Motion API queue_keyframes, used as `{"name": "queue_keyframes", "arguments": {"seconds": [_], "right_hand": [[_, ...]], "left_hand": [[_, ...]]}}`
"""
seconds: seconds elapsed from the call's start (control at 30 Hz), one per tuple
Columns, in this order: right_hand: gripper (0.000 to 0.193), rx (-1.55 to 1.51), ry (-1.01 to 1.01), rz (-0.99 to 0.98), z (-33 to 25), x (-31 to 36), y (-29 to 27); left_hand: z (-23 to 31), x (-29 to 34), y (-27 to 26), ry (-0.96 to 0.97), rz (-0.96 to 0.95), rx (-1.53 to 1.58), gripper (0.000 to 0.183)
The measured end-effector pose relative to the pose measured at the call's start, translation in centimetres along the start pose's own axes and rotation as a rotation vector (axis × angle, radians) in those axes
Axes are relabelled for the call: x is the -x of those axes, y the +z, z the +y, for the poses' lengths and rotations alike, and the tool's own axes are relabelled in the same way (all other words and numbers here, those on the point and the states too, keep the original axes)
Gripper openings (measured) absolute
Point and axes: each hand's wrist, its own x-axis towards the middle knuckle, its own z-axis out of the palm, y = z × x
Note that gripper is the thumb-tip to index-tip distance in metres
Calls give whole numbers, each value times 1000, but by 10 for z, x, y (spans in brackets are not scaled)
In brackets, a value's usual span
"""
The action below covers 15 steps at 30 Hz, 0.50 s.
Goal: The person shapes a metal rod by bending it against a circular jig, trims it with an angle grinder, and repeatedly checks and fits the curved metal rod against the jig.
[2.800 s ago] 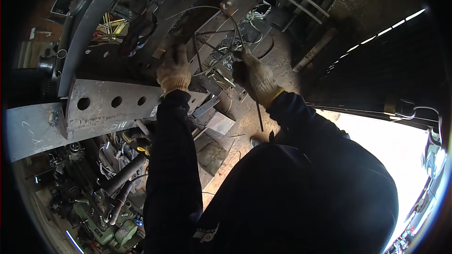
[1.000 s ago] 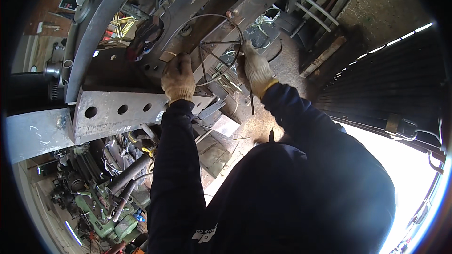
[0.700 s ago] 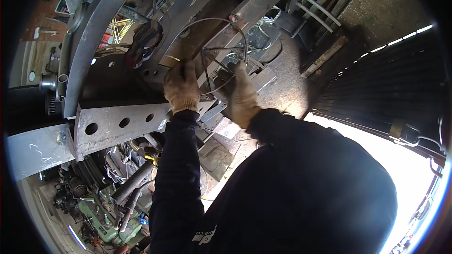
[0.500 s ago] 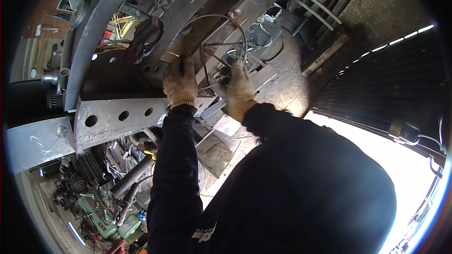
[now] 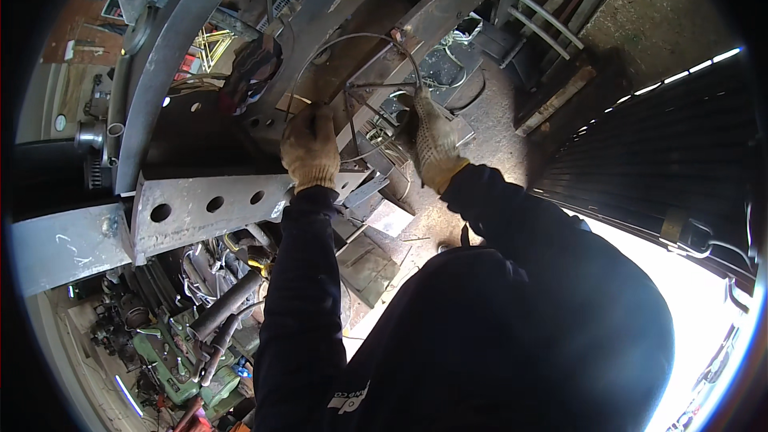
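Observation:
A thin dark metal ring (image 5: 364, 35) with rod-like spokes stands in front of me, against the heavy steel beams. My right hand (image 5: 436, 140), in a pale knitted glove with a yellow cuff, closes on the ring's right edge; part of its grip is hidden. To the left, my left hand (image 5: 310, 148), in a similar soiled glove, is curled by the ring's lower left side. What its fingers hold is hidden from view. Just below it lies a steel plate with round holes (image 5: 192, 212).
A curved steel beam (image 5: 172, 56) rises at left. Below the plate are pipes (image 5: 228, 304), cables and a green machine (image 5: 168, 360). A timber piece (image 5: 560, 100) lies on the floor at right, near a dark corrugated shutter (image 5: 648, 140). Yellow rods (image 5: 212, 48) lie at the upper left.
My right hand has shifted right and slightly up, and its wrist has turned. The left hand has barely moved. The view has shifted slightly.

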Motion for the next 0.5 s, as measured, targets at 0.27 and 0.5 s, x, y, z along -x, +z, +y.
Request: {"name": "queue_keyframes", "arguments": {"seconds": [0.27,0.5], "right_hand": [[61,4,-347,-14,28,-22,-3],[37,721,-786,95,11,51,-21]], "left_hand": [[9,-1,-4,-9,-8,-45,40],[25,26,-19,244,184,-202,42]]}}
